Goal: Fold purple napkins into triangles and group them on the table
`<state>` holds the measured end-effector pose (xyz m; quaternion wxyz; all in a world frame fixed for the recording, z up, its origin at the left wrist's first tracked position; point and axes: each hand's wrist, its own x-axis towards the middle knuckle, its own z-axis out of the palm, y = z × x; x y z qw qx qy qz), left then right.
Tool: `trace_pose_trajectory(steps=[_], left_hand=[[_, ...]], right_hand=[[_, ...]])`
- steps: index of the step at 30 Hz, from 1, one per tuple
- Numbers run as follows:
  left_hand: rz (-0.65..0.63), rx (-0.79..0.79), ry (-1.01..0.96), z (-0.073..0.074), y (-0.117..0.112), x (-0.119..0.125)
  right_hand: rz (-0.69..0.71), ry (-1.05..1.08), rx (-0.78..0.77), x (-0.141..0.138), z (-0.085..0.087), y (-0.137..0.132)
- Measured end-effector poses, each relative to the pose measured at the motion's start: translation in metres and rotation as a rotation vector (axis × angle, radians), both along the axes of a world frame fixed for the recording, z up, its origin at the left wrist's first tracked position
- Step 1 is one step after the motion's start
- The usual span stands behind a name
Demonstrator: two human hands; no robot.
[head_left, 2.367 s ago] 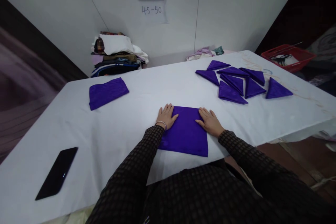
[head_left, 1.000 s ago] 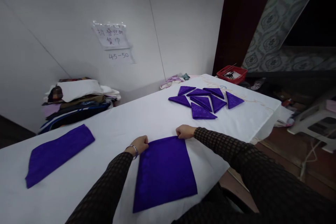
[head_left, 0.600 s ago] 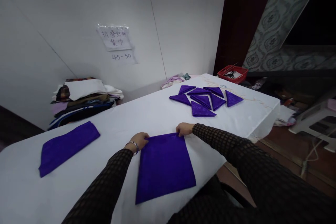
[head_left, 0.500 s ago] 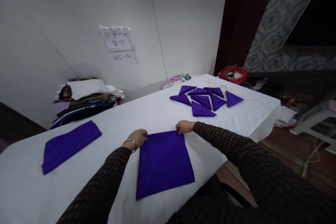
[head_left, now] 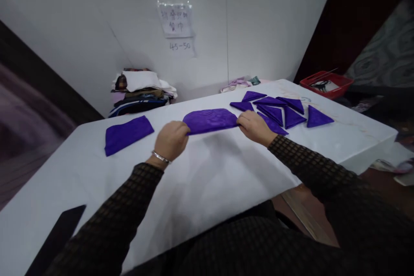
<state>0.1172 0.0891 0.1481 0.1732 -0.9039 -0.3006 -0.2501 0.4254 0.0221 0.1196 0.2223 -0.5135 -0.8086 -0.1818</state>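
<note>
Between my hands a purple cloth napkin (head_left: 211, 121) is stretched over the white-covered table (head_left: 207, 172), its near edge raised and its far part bulging. My left hand (head_left: 173, 138) pinches the napkin's left near corner; a silver bracelet circles that wrist. The right near corner is gripped by my right hand (head_left: 254, 126), fingers closed. A second purple cloth (head_left: 128, 134) lies flat to the left. Several purple napkins folded into triangles (head_left: 270, 111) lie to the right, some partly behind my right hand.
A pile of folded clothes (head_left: 140, 92) stands against the wall beyond the table. Handwritten paper signs (head_left: 176, 23) hang there. A red basket (head_left: 326, 84) sits past the far right corner. A dark flat strip (head_left: 60, 237) lies at the lower left.
The napkin lay flat with my hands at its far corners; now its near edge is lifted and it sits farther back. My view has turned left, showing the dark strip.
</note>
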Motion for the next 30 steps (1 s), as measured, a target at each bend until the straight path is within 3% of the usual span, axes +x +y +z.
trace_pose_trajectory(steps=[5, 8, 12, 15, 18, 24, 30], left_hand=[[-0.028, -0.352, 0.241, -0.112, -0.039, -0.005], [-0.002, -0.507, 0.227, -0.146, -0.058, -0.009], [0.011, -0.625, 0.073, -0.151, -0.071, -0.016], [0.037, -0.675, -0.015, -0.151, -0.073, -0.019], [0.059, -0.652, -0.055, -0.155, -0.072, -0.019], [0.046, -0.619, -0.07, -0.161, -0.072, -0.018], [0.096, -0.66, -0.067, -0.159, -0.073, -0.016]], right_hand=[[0.09, -0.075, -0.349, -0.011, -0.096, -0.037], [0.117, 0.045, -0.451, -0.01, -0.123, -0.059], [0.154, 0.376, -0.51, 0.001, -0.13, -0.077], [0.072, 0.62, -0.54, 0.009, -0.134, -0.081], [0.009, 0.731, -0.53, 0.012, -0.138, -0.083], [0.03, 0.627, -0.429, 0.009, -0.138, -0.082], [0.04, 0.419, -0.454, 0.001, -0.135, -0.075]])
